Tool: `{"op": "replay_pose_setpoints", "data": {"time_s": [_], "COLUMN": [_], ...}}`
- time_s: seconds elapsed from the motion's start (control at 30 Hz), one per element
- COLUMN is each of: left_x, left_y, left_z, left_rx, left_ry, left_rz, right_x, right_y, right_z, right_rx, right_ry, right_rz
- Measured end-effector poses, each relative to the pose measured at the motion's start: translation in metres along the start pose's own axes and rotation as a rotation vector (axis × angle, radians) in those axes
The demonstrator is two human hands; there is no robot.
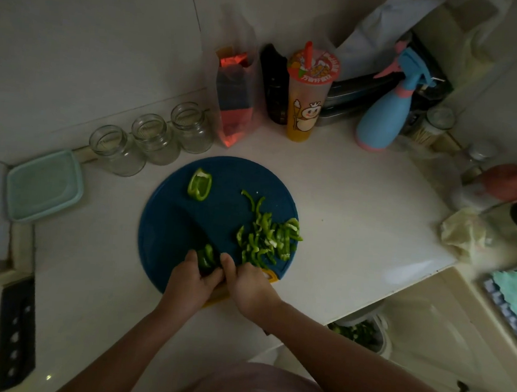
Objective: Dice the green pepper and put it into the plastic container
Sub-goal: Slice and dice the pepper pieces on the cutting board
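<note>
On blue board: hands, knife, pepper.

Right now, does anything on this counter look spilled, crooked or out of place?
Nothing is spilled or broken. The one untidy spot: the pepper strips crowd the right rim of the blue cutting board, a few right at its edge.

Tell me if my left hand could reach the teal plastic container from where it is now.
Probably yes: only the cutting board and bare counter lie between the left hand and the plastic container. That hand grips a pepper piece, though, so it would have to let go first.
</note>
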State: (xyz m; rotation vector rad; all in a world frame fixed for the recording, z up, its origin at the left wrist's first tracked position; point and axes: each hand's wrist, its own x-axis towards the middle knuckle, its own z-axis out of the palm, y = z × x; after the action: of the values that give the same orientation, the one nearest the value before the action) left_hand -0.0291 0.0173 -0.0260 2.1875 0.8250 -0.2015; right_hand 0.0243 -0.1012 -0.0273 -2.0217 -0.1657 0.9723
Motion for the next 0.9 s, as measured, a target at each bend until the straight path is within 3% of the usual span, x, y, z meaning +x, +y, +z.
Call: {"op": "replay_pose_setpoints", "data": {"time_s": [0.1,0.3,0.5,0.9], "left_x": [-0.003,-0.014,-0.014,-0.009], "left_y": [-0.006,-0.014,-0.015,-0.027], "left_z": [-0.001,0.0,0.001,0.004], "left_rx": [-0.041,-0.239,-0.108,0.004], "left_ry": [-0.017,0.058,0.176,0.181], "left_rz": [0.001,-0.015,0.102,0.124], "right_x": [0.0,-0.003,-0.019,-0.026], "right_y": [-0.005,0.003,0.007,0.024], "right_z": [0.003,-0.003,-0.005,-0.004], "right_rx": [-0.071,0.008,-0.04,-0.103], "right_ry": [0.033,-0.011,-0.055,-0.04], "right_rz": [-0.052,-0.029,-0.124,-0.247]}}
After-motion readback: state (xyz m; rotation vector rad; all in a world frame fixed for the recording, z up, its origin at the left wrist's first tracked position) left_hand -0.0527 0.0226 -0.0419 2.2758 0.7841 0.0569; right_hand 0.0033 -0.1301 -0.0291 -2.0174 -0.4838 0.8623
